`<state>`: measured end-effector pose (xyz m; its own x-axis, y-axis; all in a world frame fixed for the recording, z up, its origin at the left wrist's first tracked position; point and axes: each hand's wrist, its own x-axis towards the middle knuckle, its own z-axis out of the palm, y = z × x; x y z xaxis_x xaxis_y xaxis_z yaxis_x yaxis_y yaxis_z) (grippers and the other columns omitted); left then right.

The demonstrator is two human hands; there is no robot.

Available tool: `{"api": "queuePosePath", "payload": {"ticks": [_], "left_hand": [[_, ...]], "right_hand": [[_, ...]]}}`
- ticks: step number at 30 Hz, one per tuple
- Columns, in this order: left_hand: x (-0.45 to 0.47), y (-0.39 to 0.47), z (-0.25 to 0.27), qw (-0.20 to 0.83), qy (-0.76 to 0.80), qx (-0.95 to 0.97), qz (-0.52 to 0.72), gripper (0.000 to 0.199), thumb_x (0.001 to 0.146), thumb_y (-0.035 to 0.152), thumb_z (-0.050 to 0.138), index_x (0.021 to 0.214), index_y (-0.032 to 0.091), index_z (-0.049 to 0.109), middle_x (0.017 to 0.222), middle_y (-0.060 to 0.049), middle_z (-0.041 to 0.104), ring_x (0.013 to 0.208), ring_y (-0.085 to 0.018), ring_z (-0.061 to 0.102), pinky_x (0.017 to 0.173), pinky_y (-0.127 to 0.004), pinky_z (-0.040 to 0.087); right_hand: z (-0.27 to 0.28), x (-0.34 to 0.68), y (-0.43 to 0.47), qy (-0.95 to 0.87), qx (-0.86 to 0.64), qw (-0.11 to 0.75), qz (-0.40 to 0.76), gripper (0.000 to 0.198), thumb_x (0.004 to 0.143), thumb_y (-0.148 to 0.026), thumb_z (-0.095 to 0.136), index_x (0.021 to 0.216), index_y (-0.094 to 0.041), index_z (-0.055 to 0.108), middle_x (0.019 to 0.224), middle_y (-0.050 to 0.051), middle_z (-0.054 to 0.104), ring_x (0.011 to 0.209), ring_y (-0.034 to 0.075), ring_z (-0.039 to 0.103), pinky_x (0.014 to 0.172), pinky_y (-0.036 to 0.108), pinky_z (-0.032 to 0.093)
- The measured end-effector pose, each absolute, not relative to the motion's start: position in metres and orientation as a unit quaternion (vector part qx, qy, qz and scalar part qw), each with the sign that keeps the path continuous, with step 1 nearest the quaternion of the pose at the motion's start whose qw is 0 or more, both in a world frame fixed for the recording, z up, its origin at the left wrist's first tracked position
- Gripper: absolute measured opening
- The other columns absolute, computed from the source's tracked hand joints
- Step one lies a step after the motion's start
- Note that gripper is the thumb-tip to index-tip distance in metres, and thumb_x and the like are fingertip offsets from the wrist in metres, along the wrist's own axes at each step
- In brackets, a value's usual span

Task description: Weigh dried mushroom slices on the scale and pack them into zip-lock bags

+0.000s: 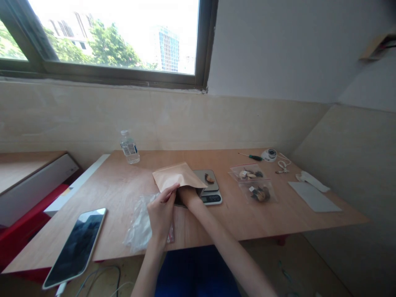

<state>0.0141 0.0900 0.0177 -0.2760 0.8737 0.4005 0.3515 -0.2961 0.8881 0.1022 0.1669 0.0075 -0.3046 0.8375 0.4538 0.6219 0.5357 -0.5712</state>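
Observation:
My left hand [162, 208] pinches the edge of a brown kraft paper bag [177, 175] at its mouth. Into that mouth reaches my right hand [189, 196], its fingers hidden inside, so what they hold does not show. Partly behind the bag stands a small kitchen scale [213, 199] with a lit display. A brown dried piece [209, 178], perhaps a mushroom, lies on its plate. Under and beside my left hand are clear plastic bags [139, 225].
Two zip bags of dried pieces, one [247, 173] behind the other [260, 192], lie to the right. Beyond are a screwdriver [255, 157], a white camera [269, 154] and a white sheet [314, 197]. Leftward are a water bottle [130, 149] and a phone [77, 245] with a cable.

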Motion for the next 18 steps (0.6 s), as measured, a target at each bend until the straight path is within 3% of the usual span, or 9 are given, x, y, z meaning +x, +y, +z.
{"api": "queuePosePath", "payload": {"ticks": [3, 9, 13, 18], "left_hand": [[0.013, 0.092, 0.021, 0.213, 0.550, 0.561, 0.581, 0.021, 0.081, 0.029, 0.059, 0.097, 0.030, 0.072, 0.098, 0.002, 0.074, 0.093, -0.022, 0.069, 0.082, -0.032, 0.054], [0.011, 0.093, 0.024, 0.207, 0.559, 0.564, 0.572, 0.021, 0.082, 0.031, 0.058, 0.097, 0.030, 0.073, 0.097, 0.003, 0.074, 0.090, -0.022, 0.070, 0.079, -0.030, 0.055], [0.007, 0.096, 0.027, 0.197, 0.553, 0.582, 0.563, 0.022, 0.082, 0.032, 0.058, 0.097, 0.030, 0.073, 0.096, 0.003, 0.074, 0.089, -0.022, 0.070, 0.078, -0.030, 0.054], [0.001, 0.108, 0.036, 0.157, 0.563, 0.589, 0.558, 0.021, 0.082, 0.030, 0.058, 0.096, 0.031, 0.073, 0.091, 0.003, 0.075, 0.084, -0.021, 0.071, 0.073, -0.028, 0.054]], "right_hand": [[0.006, 0.112, 0.156, -0.804, -0.471, 0.337, 0.137, 0.030, 0.085, 0.001, 0.046, 0.102, -0.015, 0.064, 0.108, 0.007, 0.068, 0.102, 0.024, 0.062, 0.095, 0.038, 0.044], [0.023, 0.141, 0.120, -0.863, -0.423, 0.262, 0.083, 0.033, 0.089, -0.003, 0.040, 0.102, -0.020, 0.066, 0.106, 0.008, 0.067, 0.091, 0.022, 0.066, 0.080, 0.032, 0.053], [0.030, 0.155, 0.108, -0.863, -0.373, 0.333, 0.077, 0.028, 0.093, -0.010, 0.041, 0.104, -0.020, 0.065, 0.109, 0.007, 0.064, 0.102, 0.020, 0.060, 0.092, 0.035, 0.049], [0.027, 0.168, 0.097, -0.784, -0.358, 0.491, 0.127, 0.025, 0.095, -0.020, 0.043, 0.104, -0.026, 0.065, 0.109, 0.005, 0.063, 0.108, 0.017, 0.059, 0.096, 0.035, 0.047]]}}
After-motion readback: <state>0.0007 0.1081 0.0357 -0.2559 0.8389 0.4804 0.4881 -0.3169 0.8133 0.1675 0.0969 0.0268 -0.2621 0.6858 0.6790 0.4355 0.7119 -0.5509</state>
